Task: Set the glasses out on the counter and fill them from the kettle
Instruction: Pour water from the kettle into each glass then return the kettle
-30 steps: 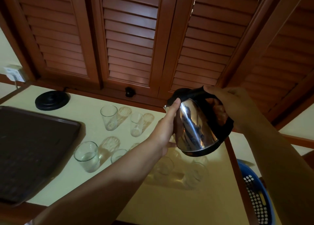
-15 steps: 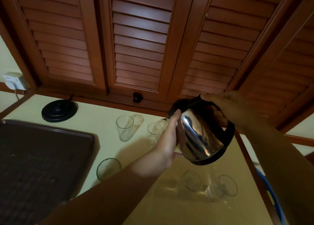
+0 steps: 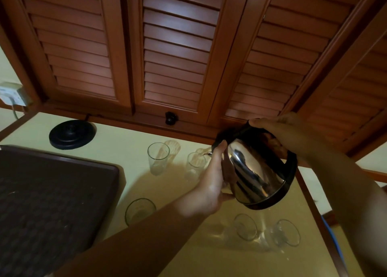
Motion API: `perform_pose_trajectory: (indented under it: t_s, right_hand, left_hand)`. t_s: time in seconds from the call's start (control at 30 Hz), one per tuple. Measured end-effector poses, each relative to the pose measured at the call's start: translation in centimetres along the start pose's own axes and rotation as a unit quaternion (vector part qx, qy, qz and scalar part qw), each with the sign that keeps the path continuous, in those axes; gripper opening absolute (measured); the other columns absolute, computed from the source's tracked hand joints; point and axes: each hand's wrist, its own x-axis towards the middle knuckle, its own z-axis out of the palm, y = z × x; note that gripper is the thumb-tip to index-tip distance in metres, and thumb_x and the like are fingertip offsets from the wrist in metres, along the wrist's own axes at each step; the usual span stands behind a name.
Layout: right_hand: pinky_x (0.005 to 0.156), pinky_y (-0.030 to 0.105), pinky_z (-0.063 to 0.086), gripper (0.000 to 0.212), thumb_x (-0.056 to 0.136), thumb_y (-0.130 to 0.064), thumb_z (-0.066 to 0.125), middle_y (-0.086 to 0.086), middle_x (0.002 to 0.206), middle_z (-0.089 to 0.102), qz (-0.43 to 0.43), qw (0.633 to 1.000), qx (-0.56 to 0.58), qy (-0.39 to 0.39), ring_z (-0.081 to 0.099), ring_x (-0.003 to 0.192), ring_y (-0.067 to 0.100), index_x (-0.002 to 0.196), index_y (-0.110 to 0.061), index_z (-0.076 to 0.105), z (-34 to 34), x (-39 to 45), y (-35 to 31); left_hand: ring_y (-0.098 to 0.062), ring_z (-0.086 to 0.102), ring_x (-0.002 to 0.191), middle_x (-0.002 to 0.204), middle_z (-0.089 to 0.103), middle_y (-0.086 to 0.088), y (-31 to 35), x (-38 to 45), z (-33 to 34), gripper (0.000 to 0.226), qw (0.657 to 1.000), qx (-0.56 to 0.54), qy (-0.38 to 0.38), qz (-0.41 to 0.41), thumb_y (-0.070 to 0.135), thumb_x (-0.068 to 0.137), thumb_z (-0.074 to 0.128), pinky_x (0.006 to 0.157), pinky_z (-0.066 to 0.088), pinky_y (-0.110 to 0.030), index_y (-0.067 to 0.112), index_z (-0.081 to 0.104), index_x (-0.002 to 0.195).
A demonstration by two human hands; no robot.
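Over counter (image 3: pixel 129 142), right grip (image 3: pixel 280 128) curled round kettle (image 3: pixel 255 172), left grip (image 3: pixel 209 184) flat against it

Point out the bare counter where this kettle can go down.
Bare counter lies between the kettle base and the back left glass, and along the near edge in front of the two front right glasses. It is crowded under the kettle, amid the glasses; the tray fills the left.

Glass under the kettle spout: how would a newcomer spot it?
Start at the louvred doors behind the pale counter. Before them stand two glasses: the left glass stands clear; the right glass sits beneath the spout of the tilted kettle.
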Motion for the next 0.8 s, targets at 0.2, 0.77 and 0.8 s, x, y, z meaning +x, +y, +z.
perform_pose_trajectory:
  t_s: [0.2,0.77,0.8]
  right_hand:
    - [0.049,0.027,0.033,0.047,0.085,-0.050,0.076,-0.004,0.043,0.051,-0.002,1.000,-0.021,0.007,0.040,0.034,0.014,0.044,-0.028,0.069,0.1,-0.6,-0.7]
    - [0.044,0.025,0.036,0.046,0.088,-0.046,0.076,-0.004,0.042,0.053,-0.007,0.999,-0.037,0.004,0.045,0.031,0.010,0.050,-0.022,0.066,-0.5,-1.0,-1.1]
    - [0.043,0.025,0.037,0.046,0.088,-0.046,0.076,-0.004,0.041,0.053,-0.007,0.999,-0.038,0.002,0.045,0.031,0.009,0.049,-0.022,0.067,-0.5,-1.0,-1.1]
  left_hand:
    - [-0.033,0.061,0.122,0.119,0.071,-0.005,0.0,-0.1,0.5,0.057,1.000,-0.012,-0.008,-0.009,0.079,0.083,0.056,0.105,0.051,-0.059,0.029,0.073,0.107]
    - [-0.032,0.062,0.124,0.125,0.073,-0.007,-0.2,-0.7,1.3,0.068,1.000,-0.008,-0.009,-0.003,0.080,0.084,0.053,0.104,0.052,-0.059,0.026,0.074,0.121]
    - [-0.031,0.063,0.123,0.124,0.073,-0.007,-0.2,-0.7,1.3,0.068,1.000,-0.010,-0.009,-0.004,0.079,0.085,0.053,0.105,0.051,-0.059,0.026,0.074,0.121]
